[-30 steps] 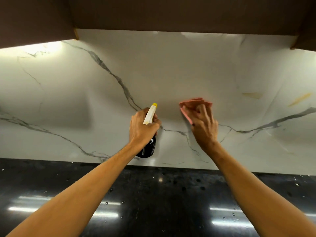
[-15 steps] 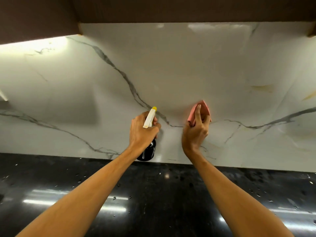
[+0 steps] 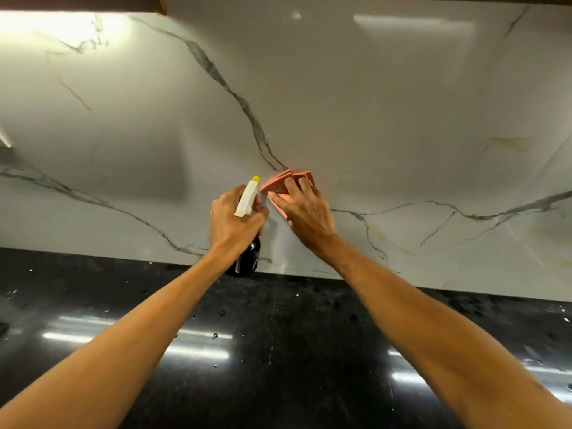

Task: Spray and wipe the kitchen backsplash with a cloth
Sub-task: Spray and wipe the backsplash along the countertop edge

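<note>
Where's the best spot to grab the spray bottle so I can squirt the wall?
Probably grip the spray bottle just under its white trigger head, coming from the counter side. Its yellow tip faces the backsplash, so fingers land on the trigger. The left hand grips it there.

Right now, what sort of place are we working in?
Most likely a kitchen: a marble-look backsplash rises behind a glossy black counter, with a dark cabinet above. The left hand grips a spray bottle and the right hand presses a pink cloth to the wall.
</note>
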